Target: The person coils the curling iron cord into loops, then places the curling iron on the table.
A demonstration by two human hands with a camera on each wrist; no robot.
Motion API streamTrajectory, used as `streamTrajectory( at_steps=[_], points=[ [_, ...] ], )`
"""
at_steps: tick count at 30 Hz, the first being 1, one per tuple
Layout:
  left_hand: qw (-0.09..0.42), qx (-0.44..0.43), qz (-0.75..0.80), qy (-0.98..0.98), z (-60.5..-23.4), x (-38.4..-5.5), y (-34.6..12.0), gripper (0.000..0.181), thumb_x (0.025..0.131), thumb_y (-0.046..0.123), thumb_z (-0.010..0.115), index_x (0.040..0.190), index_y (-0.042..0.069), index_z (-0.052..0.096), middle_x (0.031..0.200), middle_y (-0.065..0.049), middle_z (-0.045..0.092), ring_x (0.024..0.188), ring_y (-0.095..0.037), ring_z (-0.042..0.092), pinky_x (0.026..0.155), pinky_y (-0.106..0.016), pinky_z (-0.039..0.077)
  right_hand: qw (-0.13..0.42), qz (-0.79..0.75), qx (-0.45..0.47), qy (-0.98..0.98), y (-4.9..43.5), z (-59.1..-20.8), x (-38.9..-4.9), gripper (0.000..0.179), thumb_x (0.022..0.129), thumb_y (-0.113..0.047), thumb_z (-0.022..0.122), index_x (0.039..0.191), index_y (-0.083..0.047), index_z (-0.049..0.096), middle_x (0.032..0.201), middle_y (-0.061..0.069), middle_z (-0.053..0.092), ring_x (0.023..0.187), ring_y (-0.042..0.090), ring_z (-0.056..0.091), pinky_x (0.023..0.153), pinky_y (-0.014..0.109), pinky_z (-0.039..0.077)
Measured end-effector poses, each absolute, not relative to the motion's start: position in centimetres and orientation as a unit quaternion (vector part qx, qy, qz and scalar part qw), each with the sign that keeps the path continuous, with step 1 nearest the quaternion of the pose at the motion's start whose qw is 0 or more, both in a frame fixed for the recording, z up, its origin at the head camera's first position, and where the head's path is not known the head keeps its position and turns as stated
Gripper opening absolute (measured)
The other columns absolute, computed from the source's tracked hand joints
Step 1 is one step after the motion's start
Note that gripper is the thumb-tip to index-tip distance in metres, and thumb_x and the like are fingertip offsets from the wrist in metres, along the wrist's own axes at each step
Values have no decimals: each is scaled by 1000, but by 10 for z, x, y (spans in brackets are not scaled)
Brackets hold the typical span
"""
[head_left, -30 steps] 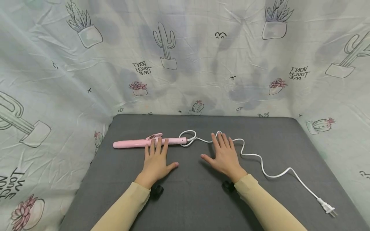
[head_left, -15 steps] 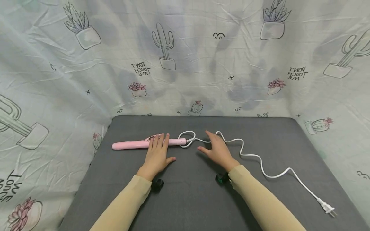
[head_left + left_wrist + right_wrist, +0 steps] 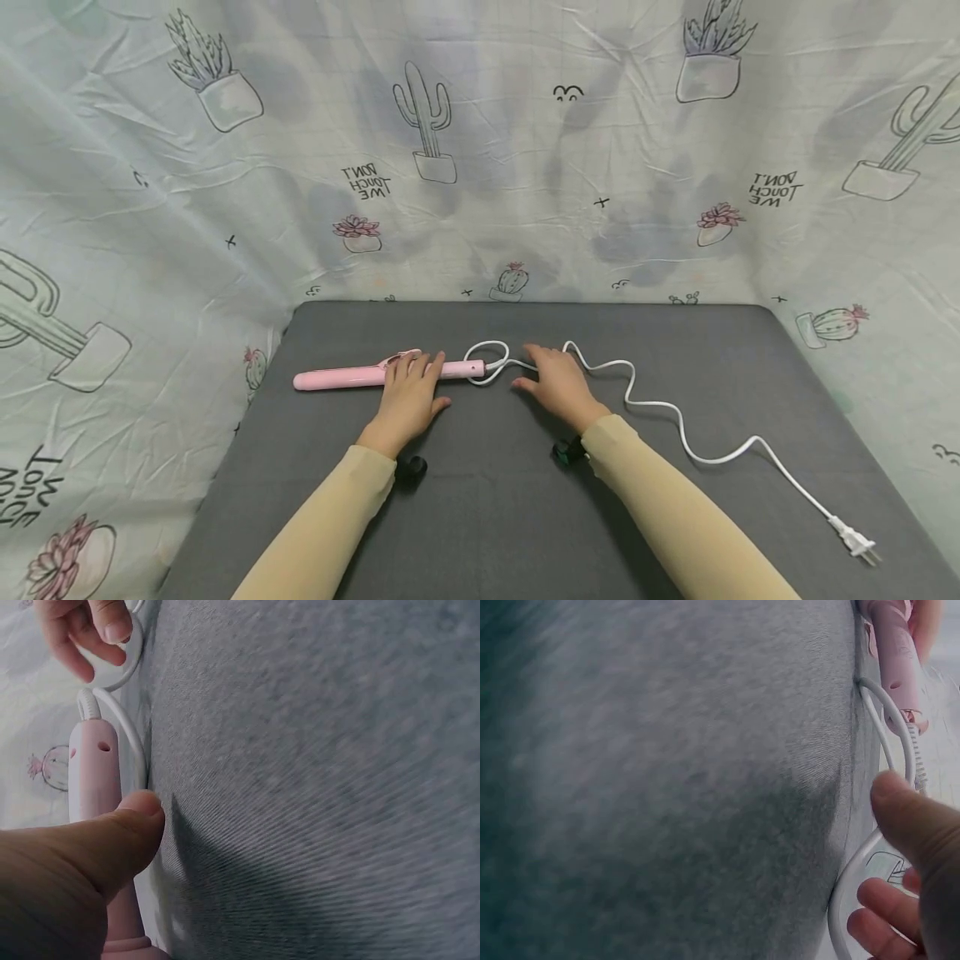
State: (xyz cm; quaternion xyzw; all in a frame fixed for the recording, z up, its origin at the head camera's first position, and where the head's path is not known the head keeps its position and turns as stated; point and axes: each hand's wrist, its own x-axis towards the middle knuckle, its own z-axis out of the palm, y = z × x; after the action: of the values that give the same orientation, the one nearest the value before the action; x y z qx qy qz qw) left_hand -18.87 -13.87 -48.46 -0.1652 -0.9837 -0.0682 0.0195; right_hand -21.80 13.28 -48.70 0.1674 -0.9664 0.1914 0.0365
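Observation:
A pink curling iron (image 3: 341, 379) lies across the far left part of the table, its white cord (image 3: 667, 405) leading off to the right. My left hand (image 3: 406, 402) lies over the handle near the clamp lever, with the fingers reaching across it and the thumb held out to the side. In the left wrist view that thumb (image 3: 124, 832) appears in front of the pink handle (image 3: 97, 761). Right of the handle, my right hand (image 3: 561, 385) is over the cord, fingers bent a little. Its thumb (image 3: 900, 806) stands apart from the fingers; whether they touch the cord I cannot tell.
A grey cloth covers the table (image 3: 480, 525). The cord makes a loop (image 3: 487, 342) beside the handle and ends in a two-pin plug (image 3: 855, 540) at the right front. Behind the table hangs a cactus-print curtain (image 3: 510, 167). Each wrist carries a small black camera (image 3: 412, 472).
My right hand has moved left along the cord toward the handle, its fingers bending from spread. My left hand has moved slightly farther over the curling iron, fingers bending a little.

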Motion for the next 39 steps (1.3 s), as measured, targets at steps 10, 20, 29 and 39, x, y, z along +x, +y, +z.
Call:
streamTrajectory(
  at_steps=[10, 20, 29, 39],
  points=[
    [34, -167, -91, -981, -484, -199, -140, 51, 93, 34, 65, 140, 18, 52, 123, -12, 56, 126, -37, 37, 101, -59, 23, 29, 198, 166, -966, 129, -487, -220, 45, 85, -34, 74, 119, -6, 64, 108, 10, 65, 103, 30, 59, 92, 47, 41],
    [33, -174, -116, -977, -488, -203, -145, 40, 93, 36, 64, 129, 18, 61, 117, -9, 62, 117, -34, 45, 102, -56, 26, 15, 215, 134, -967, 130, -494, -224, 25, 84, -34, 75, 92, -13, 63, 83, 1, 54, 80, 19, 52, 76, 42, 41],
    [55, -206, -113, -970, -489, -201, -148, 37, 92, 36, 66, 124, 18, 64, 111, -5, 64, 113, -29, 51, 101, -52, 29, 14, 207, 137, -969, 133, -493, -221, 27, 84, -36, 75, 80, -14, 58, 78, 0, 51, 72, 18, 51, 70, 39, 42],
    [91, -246, -123, -957, -483, -201, -141, 44, 91, 36, 67, 128, 14, 63, 107, -7, 66, 105, -25, 60, 99, -46, 35, 32, 213, 193, -957, 148, -489, -194, 16, 90, -29, 69, 87, -17, 59, 72, -8, 55, 62, 11, 49, 60, 35, 43]
  ],
)
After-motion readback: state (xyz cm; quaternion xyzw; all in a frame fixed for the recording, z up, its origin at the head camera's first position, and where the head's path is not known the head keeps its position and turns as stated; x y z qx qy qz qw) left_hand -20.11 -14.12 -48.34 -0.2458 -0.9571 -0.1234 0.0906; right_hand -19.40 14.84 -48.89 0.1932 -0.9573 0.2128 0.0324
